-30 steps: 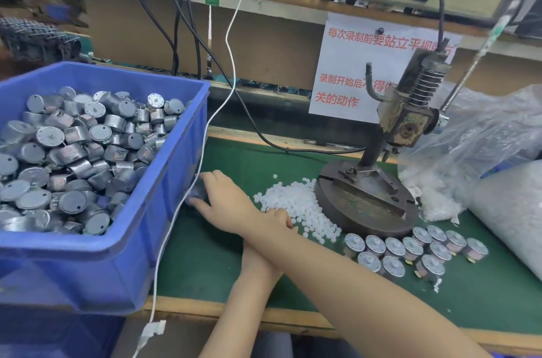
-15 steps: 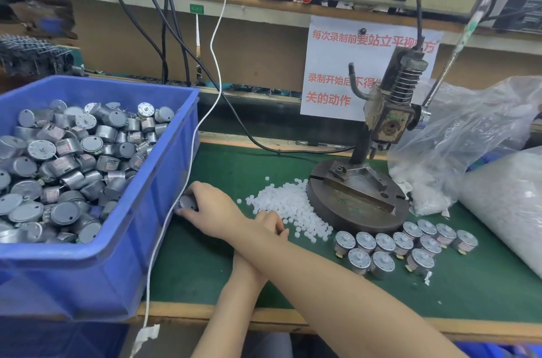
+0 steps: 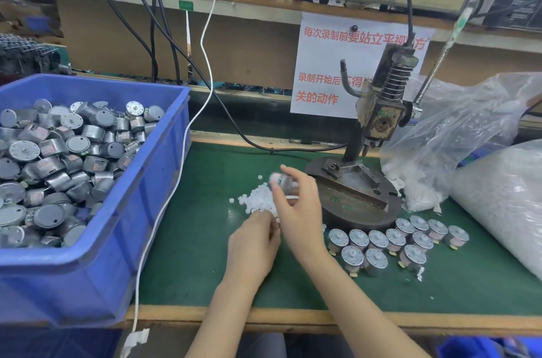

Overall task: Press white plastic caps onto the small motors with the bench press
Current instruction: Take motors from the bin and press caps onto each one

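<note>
- Green-matted bench (image 3: 199, 255) below a cluttered shelf carries the work.
- Right hand (image 3: 297, 206) is lifted above the mat. Its grip is clamped on a small metal motor (image 3: 280, 183), which is pinched between thumb and fingertips and blurred.
- Left hand (image 3: 253, 243) lies just beside and below it, with its fingers curled down at the near edge of the white caps (image 3: 258, 200). I cannot tell whether its grip is closed on a cap.
- That loose heap of caps lies on the mat directly under the held motor, touching the left side of the press base.
- Bench press (image 3: 374, 123) stands upright just right of the hands, on a round dark base with its spring-loaded ram raised.
- A group of motors (image 3: 390, 243) stands upright in two rough rows in front of the base.
- Clear plastic bags (image 3: 457, 134) holding white pieces slump at the right.
- A blue bin (image 3: 96, 255), heaped with grey motors, sits at the left, and a white cable (image 3: 187, 152) hangs along its right wall.
</note>
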### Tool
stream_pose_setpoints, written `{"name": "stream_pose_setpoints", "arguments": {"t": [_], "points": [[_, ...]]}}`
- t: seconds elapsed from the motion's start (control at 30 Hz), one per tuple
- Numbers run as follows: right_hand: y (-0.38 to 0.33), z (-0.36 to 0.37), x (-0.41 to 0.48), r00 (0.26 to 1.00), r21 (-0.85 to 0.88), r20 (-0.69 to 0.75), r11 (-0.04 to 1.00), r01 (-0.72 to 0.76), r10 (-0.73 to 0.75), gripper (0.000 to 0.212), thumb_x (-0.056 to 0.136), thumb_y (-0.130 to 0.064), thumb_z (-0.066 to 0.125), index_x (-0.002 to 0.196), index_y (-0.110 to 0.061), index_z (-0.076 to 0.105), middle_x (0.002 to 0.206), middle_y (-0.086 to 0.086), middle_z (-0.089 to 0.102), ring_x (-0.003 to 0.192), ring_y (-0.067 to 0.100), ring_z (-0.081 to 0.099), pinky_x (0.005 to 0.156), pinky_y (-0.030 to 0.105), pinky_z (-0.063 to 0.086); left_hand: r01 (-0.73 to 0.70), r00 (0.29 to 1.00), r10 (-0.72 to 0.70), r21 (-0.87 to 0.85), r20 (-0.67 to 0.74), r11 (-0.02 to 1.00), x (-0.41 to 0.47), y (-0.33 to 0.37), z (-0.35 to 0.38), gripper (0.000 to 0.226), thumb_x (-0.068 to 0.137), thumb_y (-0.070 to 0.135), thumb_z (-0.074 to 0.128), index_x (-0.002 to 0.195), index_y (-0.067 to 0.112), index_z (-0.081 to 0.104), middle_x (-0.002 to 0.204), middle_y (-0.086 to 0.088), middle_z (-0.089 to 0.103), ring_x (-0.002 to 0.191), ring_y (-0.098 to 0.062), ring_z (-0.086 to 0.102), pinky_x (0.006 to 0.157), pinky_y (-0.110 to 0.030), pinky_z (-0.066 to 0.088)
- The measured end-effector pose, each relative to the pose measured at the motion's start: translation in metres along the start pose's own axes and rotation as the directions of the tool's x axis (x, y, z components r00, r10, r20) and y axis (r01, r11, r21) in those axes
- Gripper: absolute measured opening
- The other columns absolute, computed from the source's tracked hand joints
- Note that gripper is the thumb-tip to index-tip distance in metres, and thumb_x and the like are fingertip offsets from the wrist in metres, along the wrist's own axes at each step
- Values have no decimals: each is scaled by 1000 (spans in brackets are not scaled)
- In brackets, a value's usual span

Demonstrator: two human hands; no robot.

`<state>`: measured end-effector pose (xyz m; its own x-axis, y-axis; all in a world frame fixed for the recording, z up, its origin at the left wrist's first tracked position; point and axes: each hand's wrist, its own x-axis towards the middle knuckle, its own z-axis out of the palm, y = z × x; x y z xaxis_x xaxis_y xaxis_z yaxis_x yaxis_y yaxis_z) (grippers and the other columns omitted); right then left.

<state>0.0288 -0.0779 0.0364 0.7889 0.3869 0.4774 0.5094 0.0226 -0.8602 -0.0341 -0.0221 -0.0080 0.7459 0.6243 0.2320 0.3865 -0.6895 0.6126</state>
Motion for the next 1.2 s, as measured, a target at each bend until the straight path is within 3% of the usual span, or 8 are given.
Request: {"name": "stream_pose_setpoints", "arguments": {"t": [0.13,0.33,0.43,0.53,0.7,0.93,1.03,1.2], "points": [[25,-30,-13,997,-175,17,982,-73,77,21,88,-21,61,103,-35,54,99,-9,50,78,0,51,68,9,38,-25,1000,25,-22,5,999,3,1,-4,6,88,29,50,82,30,49,80,15,47,73,-5,46,61,-25,30],[28,-23,-30,972,-341,234,933,115,-34,31,92,-22,57,122,-18,54,90,-17,43,75,-5,43,71,14,32,15,1000,-13,-76,25,997,5,-4,-3,29,89,31,50,64,31,35,74,13,42,65,-4,42,51,-17,23],[29,-28,-29,966,-373,257,925,66,35,38,97,-22,44,135,-25,44,96,-12,41,81,-5,44,72,14,29,20,997,-8,-164,72,986,3,-4,-6,23,86,32,56,66,34,45,78,16,50,68,7,47,57,-13,31],[31,-33,-27,969,-367,211,929,-42,127,39,100,-22,36,139,-24,40,102,-2,45,88,5,48,75,14,29,-15,996,27,-145,81,989,1,-4,-5,20,85,29,59,69,33,48,80,16,48,70,6,47,58,-10,31],[31,-35,-28,976,-340,195,940,-24,96,39,99,-17,36,138,-25,40,98,-1,45,89,-11,43,78,1,30,-35,999,38,-207,13,978,5,-6,-3,12,86,17,60,74,18,59,75,12,43,65,0,42,59,-13,31],[37,-29,-28,937,-552,329,828,95,112,43,100,-30,31,142,-32,32,102,-10,37,85,10,47,68,28,36,-19,996,-7,-298,-88,954,5,-7,-6,13,89,10,55,82,12,66,75,13,46,65,1,45,63,-5,33],[38,-27,-27,914,-626,378,768,133,149,44,100,-34,30,144,-34,27,110,-7,40,96,16,52,68,31,40,-14,995,-19,-312,-102,950,6,-6,-7,14,90,9,53,85,11,66,77,11,48,68,1,47,64,-5,34],[41,-25,-26,903,-678,391,719,153,176,46,100,-37,27,146,-35,20,116,-5,41,98,16,51,63,29,34,-5,995,-25,-311,-94,950,5,-5,-6,14,90,9,52,85,11,65,80,8,52,71,-8,50,63,-16,33]]}}
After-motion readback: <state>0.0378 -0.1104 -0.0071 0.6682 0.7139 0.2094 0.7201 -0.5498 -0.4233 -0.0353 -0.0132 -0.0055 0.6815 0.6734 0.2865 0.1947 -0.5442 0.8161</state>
